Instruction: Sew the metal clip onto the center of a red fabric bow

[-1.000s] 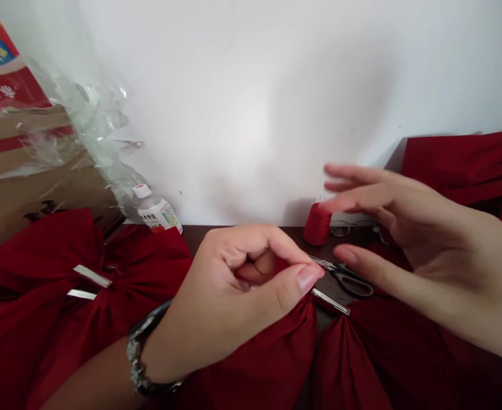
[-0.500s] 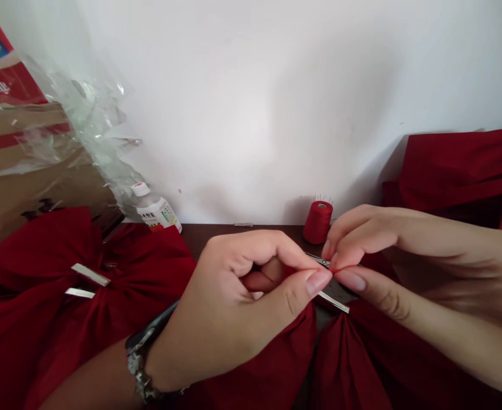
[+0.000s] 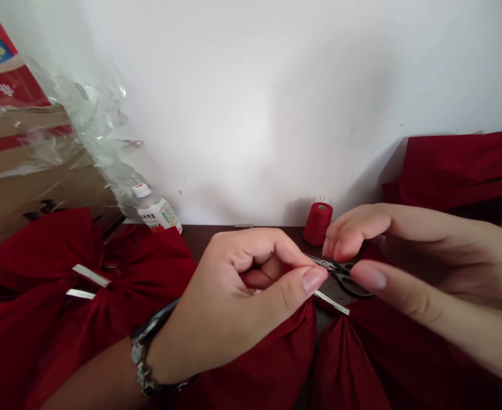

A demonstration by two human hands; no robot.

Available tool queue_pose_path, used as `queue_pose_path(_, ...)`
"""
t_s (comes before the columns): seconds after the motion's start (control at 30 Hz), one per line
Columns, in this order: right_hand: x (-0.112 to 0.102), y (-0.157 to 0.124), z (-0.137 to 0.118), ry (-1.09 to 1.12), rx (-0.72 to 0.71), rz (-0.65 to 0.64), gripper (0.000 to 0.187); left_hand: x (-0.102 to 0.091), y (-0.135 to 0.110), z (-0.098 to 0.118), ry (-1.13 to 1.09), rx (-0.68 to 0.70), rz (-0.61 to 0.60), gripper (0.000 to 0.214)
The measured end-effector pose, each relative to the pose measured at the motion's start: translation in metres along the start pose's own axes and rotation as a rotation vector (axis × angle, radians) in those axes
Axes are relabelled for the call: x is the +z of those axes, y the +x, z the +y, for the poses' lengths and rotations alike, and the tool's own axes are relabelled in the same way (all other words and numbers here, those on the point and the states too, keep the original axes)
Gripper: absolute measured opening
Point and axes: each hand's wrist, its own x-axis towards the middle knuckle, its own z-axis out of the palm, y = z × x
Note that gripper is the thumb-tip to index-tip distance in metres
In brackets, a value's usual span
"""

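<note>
My left hand [image 3: 242,307] is closed in a pinch, thumb against forefinger, on the gathered middle of a red fabric bow [image 3: 268,364] in front of me. A metal clip [image 3: 331,303] sticks out of the gather just right of my thumb. My right hand [image 3: 425,267] hovers close on the right with its fingers curled and its thumb held apart from them; I see nothing between them. Small scissors [image 3: 347,277] lie on the dark table right behind the two hands' fingertips.
A red thread spool [image 3: 317,223] with pins stands at the wall. A second red bow with two metal clips [image 3: 90,276] lies at the left, by a small white bottle [image 3: 156,212] and a plastic-wrapped cardboard box [image 3: 24,171]. More red fabric [image 3: 460,165] is piled at the right.
My right hand came in from a spread pose, pinched at my left thumb tip half a second ago, and has now drawn back slightly with thumb and fingers parted. My left hand kept its pinch.
</note>
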Motion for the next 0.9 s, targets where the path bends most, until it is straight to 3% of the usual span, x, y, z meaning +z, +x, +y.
queue_pose_path(0.17, 0.006, -0.002, 0.0, 0.069, 0.007, -0.058, 0.011, 0.0, 0.0, -0.002, 0.025, 0.026, 0.007, 0.019)
queue_pose_path(0.43, 0.005, 0.001, -0.001, 0.062, 0.051, -0.084, 0.002, 0.001, 0.003, -0.004, 0.058, 0.048, 0.051, 0.018)
queue_pose_path(0.63, -0.005, 0.007, 0.006, -0.023, 0.1, -0.113, 0.016, -0.002, 0.004, -0.006, 0.065, 0.016, 0.074, 0.019)
queue_pose_path(0.7, -0.009, 0.013, 0.023, -0.234, 0.191, -0.214, 0.02, -0.003, 0.005, -0.006, 0.079, 0.018, 0.085, 0.019)
queue_pose_path(0.8, -0.01, 0.021, 0.06, -0.822, 0.45, -0.463, 0.02, -0.004, 0.007, -0.006, 0.094, 0.039, 0.106, 0.019)
queue_pose_path(0.9, -0.006, 0.026, 0.096, -1.044, 0.655, -0.762, 0.012, -0.005, 0.008, -0.008, 0.084, 0.06, 0.133, 0.02)
